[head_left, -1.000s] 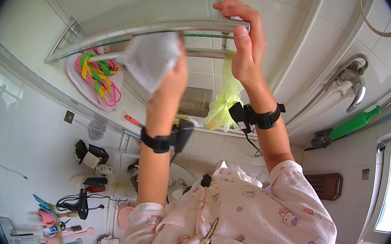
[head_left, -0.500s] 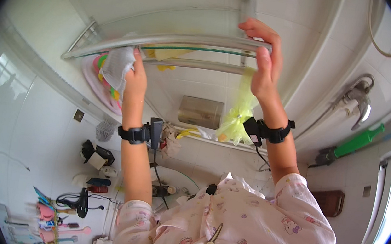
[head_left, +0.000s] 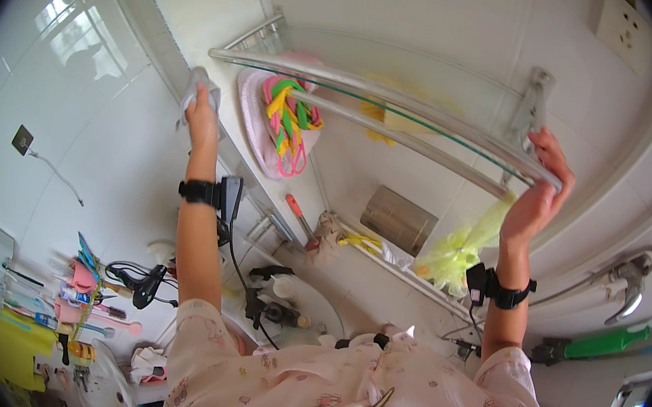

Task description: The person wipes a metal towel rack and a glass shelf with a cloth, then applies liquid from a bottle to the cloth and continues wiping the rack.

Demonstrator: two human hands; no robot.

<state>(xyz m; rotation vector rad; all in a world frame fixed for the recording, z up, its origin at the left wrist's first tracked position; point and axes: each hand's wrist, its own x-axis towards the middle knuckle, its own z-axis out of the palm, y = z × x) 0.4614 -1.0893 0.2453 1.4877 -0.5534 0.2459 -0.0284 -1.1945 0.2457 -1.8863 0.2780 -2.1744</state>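
High in front of me is a glass shelf (head_left: 410,104) with a metal front rail. My right hand (head_left: 537,199) curls round the right end of that rail. Off the shelf's left end, my left hand (head_left: 203,125) is closed on a grey cloth (head_left: 198,86), beside the edge of the white tiled wall; the cloth looks slightly blurred. Under the shelf's left end hang a braided multicoloured band (head_left: 291,119) and a pink-white towel (head_left: 253,119). A yellow-green mesh bow (head_left: 452,258) hangs below the right end, near my right wrist. Yellow items (head_left: 388,118) show through the glass.
A metal box (head_left: 399,220) is fixed to the wall below the shelf. On the right are a shower tap (head_left: 631,278) and a green-handled brush (head_left: 603,344). At the lower left, a hair dryer (head_left: 146,283) and several toothbrushes hang by the wall. A socket (head_left: 627,30) sits top right.
My left hand has moved off the shelf's rail to the left, taking the grey cloth with it. My right hand stays at the rail's right end, its fingers now closer round it. The view has turned.
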